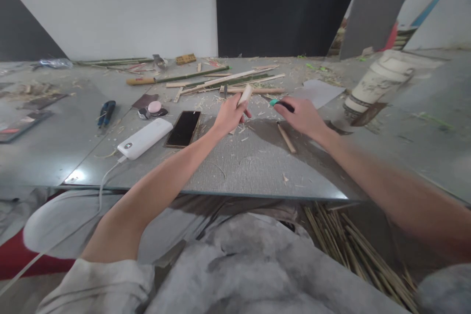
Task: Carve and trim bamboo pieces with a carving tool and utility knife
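My left hand (230, 112) is closed around a pale piece of wood (246, 94), which sticks up from between thumb and fingers. A little to the right, my right hand (303, 115) grips a tool with a black and green handle (284, 105). The tool's tip points left toward the wood, and its kind is too small to tell. Below the right hand, a short brown stick (286, 137) lies on the grey tabletop (250, 171). Behind both hands is a loose pile of wooden strips (228, 80), with shavings scattered around.
On the left lie a phone (183, 129), a white power bank (145, 138) with a cable over the table edge, and dark blue pliers (106, 113). A white cup (379, 81) and a paper sheet (322, 92) are on the right. Thin sticks (356, 250) stand below the table.
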`<state>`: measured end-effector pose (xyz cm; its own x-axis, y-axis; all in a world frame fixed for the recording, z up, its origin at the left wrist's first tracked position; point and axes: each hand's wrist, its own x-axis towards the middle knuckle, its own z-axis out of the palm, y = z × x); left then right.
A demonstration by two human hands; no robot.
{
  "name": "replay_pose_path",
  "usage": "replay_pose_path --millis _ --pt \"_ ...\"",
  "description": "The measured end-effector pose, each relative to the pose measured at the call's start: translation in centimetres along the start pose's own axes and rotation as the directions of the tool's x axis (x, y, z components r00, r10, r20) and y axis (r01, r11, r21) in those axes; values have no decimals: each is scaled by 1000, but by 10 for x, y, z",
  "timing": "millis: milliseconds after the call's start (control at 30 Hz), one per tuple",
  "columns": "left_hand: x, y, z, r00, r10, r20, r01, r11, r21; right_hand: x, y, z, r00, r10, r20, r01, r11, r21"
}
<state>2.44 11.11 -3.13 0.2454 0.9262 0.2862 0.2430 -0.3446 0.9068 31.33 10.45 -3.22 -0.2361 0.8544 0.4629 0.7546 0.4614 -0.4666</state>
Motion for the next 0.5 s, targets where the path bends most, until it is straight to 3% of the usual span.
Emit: replay_pose_path --millis 500 --pt "0 5 5 997 -78 3 78 987 -141 0 -6 -1 1000 -20 3 20 1000 14"
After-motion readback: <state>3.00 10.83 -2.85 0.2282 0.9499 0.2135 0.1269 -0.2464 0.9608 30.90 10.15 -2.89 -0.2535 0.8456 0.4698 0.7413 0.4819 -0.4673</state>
